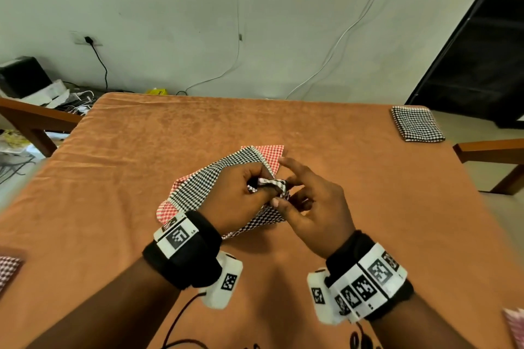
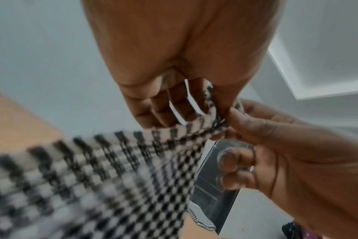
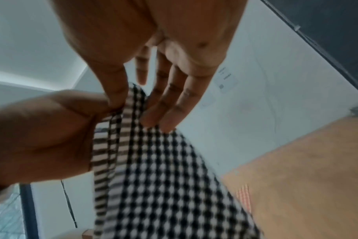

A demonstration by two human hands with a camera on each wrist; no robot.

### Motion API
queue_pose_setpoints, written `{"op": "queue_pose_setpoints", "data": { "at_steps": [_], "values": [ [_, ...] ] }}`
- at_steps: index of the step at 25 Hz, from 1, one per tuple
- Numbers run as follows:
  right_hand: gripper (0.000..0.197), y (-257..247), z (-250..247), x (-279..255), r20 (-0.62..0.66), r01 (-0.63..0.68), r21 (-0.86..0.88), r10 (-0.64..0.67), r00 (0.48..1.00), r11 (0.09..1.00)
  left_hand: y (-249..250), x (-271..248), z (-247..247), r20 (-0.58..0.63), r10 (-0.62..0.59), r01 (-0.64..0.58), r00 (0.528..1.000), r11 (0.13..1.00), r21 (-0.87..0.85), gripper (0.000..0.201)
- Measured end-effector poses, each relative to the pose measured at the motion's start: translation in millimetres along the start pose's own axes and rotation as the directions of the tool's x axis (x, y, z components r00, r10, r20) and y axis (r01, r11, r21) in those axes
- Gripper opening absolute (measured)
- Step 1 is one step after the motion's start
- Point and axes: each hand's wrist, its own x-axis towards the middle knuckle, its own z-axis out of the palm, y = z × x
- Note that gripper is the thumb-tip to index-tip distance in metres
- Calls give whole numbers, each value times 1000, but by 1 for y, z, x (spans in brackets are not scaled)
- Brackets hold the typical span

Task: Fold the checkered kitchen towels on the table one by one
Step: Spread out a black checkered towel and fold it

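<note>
A black-and-white checkered towel (image 1: 215,178) is partly lifted off the middle of the table, draped over a red checkered towel (image 1: 270,154) that lies flat beneath it. My left hand (image 1: 263,187) grips a bunched corner of the black-and-white towel (image 2: 112,177) with curled fingers. Right beside it, my right hand (image 1: 283,193) pinches the same hem between thumb and fingers. In the right wrist view the towel (image 3: 164,177) hangs down from the pinch, and a strip of the red towel (image 3: 244,197) shows on the table.
An orange cloth covers the table (image 1: 141,150). A folded black-and-white towel (image 1: 416,123) lies at the far right corner. Red checkered cloth pokes in at the left edge (image 1: 8,269) and at the lower right (image 1: 514,326). Wooden chairs (image 1: 493,150) stand at both sides.
</note>
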Motion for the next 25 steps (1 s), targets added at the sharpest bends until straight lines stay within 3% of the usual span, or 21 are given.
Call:
{"op": "queue_pose_setpoints", "data": {
  "at_steps": [3,6,9,11,13,15,16,19,21,23,25],
  "values": [
    [31,3,-14,8,126,135,-150,-117,985,979,-3,0,2,20,95,-96,995,993,75,7],
    [17,1,-24,0,99,96,-179,-79,992,979,-5,-6,11,11,155,-155,988,988,21,15],
    [12,-2,-32,-14,-14,-28,39,29,999,999,-24,-16,23,116,289,-309,950,919,247,14],
    [12,-1,-42,-21,-94,-144,191,164,982,971,-41,-19,26,119,217,-247,969,881,404,26],
    [10,9,-56,-27,-179,-197,48,203,963,979,-48,-18,24,26,124,-124,992,908,401,35],
    [13,19,-66,-35,-188,-257,-108,234,954,960,-42,-15,25,10,117,-111,993,911,398,29],
    [20,21,-68,-40,-139,-268,-105,252,958,958,-38,-14,28,32,144,-144,989,898,417,24],
    [48,17,-52,-50,152,-205,-152,228,962,967,-22,-9,43,109,213,-239,971,819,523,38],
    [59,20,-33,-56,214,-159,-238,212,954,958,-18,-7,52,182,271,-326,945,771,547,36],
    [42,21,-25,-51,133,-177,-294,224,966,939,-18,-6,54,240,318,-398,917,719,570,35],
    [19,19,-34,-42,163,-72,-438,158,974,896,-24,-4,43,265,302,-401,916,714,574,33]
  ]
}}
